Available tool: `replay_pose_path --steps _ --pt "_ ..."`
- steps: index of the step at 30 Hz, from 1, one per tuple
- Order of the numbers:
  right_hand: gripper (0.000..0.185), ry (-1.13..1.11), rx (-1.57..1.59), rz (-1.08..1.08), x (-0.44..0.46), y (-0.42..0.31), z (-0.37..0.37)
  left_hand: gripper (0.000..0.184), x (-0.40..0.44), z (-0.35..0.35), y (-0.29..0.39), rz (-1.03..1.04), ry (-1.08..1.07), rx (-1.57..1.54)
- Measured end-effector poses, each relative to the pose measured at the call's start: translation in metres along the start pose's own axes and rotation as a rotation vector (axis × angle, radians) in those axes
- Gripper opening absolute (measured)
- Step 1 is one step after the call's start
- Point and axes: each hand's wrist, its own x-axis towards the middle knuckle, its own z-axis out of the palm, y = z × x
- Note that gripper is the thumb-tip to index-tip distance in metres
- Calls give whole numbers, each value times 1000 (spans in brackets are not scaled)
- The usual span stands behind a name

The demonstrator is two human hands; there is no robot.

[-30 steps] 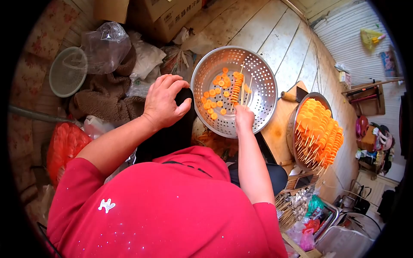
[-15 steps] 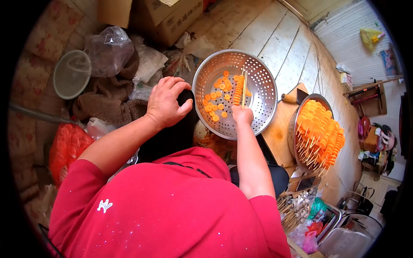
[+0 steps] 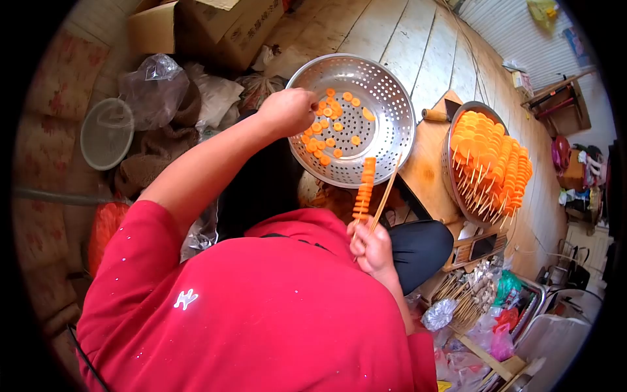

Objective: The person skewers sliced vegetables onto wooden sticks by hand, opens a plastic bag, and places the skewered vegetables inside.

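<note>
My right hand (image 3: 372, 247) is closed round the lower ends of a skewer of orange slices (image 3: 364, 186) and some bare wooden sticks (image 3: 386, 193), held upright in front of my shirt, below the colander. Over the left rim of the perforated metal colander (image 3: 392, 111), my left hand (image 3: 289, 111) is closed with its fingertips pressed together; what it holds, if anything, is too small to name. Loose orange slices (image 3: 324, 124) lie in the colander, mostly at its left side.
To the right, a metal bowl (image 3: 450, 179) holds many loaded skewers (image 3: 490, 157) beside a wooden board (image 3: 421, 157) and a wooden-handled knife (image 3: 434, 115). A cardboard box (image 3: 219, 32), plastic bags (image 3: 153, 95) and a white basket (image 3: 106, 134) are at the left.
My right hand has drawn back from the colander toward my body with the skewer and sticks. My left hand has moved up and right to the colander and closed.
</note>
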Motion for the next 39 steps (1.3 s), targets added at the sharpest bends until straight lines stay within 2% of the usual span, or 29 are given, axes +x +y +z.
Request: replay_pose_path --steps 3,5,9,14,17,26,28,29,31,39 --pt "12 -95 -163 -62 -12 24 -14 20 25 32 3 -54 -110 1" --pt "13 -83 -169 -87 -15 21 -10 21 35 52 3 -86 -180 35" --pt "13 17 -210 -104 -14 20 -14 20 51 92 1 -29 -246 17" --pt "12 122 -171 -165 -13 19 -17 18 44 124 9 -22 -379 220" --pt "12 113 -165 -160 -12 19 -18 17 37 130 10 24 -387 334" --pt "11 57 -138 -123 -7 19 -12 21 36 121 10 -61 -352 236" --pt "11 82 -151 -124 -7 19 -10 21 38 110 13 -161 -525 190" --pt "11 84 -149 -123 -7 20 -9 21 36 111 13 -160 -527 190" --pt "11 79 -149 -134 -7 20 -9 20 30 114 13 -25 -633 186" --pt "11 85 -150 -116 -5 20 -6 24 34 131 13 14 -726 249"
